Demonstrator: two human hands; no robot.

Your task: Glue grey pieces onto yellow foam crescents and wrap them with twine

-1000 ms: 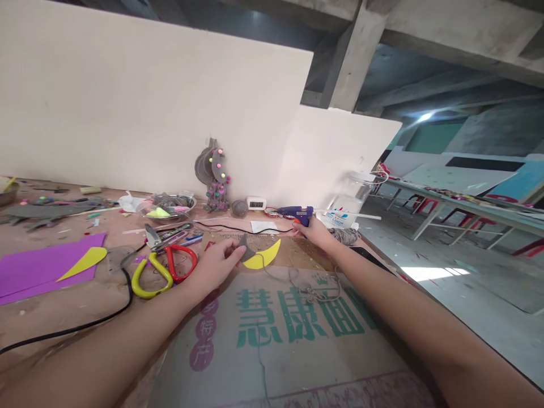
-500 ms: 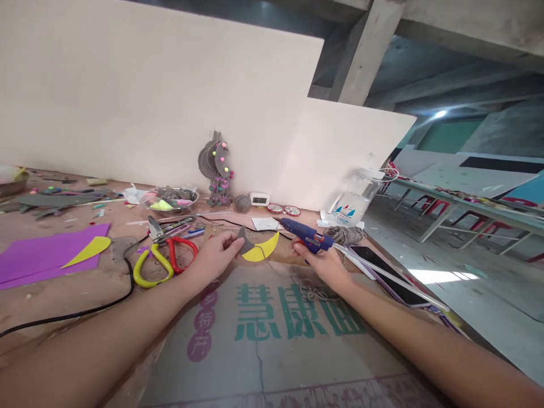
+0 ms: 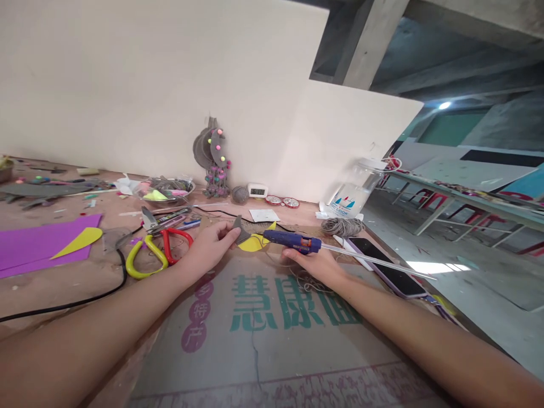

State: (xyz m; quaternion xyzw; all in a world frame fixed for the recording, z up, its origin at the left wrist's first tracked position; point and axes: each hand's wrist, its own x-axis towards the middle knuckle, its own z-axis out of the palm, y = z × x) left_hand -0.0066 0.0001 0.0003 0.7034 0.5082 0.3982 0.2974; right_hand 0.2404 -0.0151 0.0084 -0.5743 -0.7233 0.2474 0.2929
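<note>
My left hand (image 3: 215, 242) pinches the grey left end of a yellow crescent (image 3: 251, 243) between thumb and fingers. Whether that grey end is wound yarn or a separate grey piece, I cannot tell. A blue hot glue gun (image 3: 289, 238) is gripped in my right hand (image 3: 317, 263), its nozzle pointing left over the crescent and covering part of it. From the gun's back a long clear glue stick (image 3: 374, 260) sticks out to the right. Loose grey yarn (image 3: 312, 283) lies beneath my right hand and trails over the printed board (image 3: 212, 362).
Yellow and red-handled scissors or pliers (image 3: 147, 258), purple sheets (image 3: 42, 249) and a bowl of scraps (image 3: 164, 190) are at left. Behind stand a grey beaded hanging ornament (image 3: 211, 156) and a timer (image 3: 257, 191). A yarn coil (image 3: 342, 226), phone (image 3: 389, 266) and plastic jar (image 3: 352, 192) sit right.
My right hand has brought the glue gun left and slightly down, so its nozzle is now over the crescent. My left hand keeps its pinch; the view has shifted a little.
</note>
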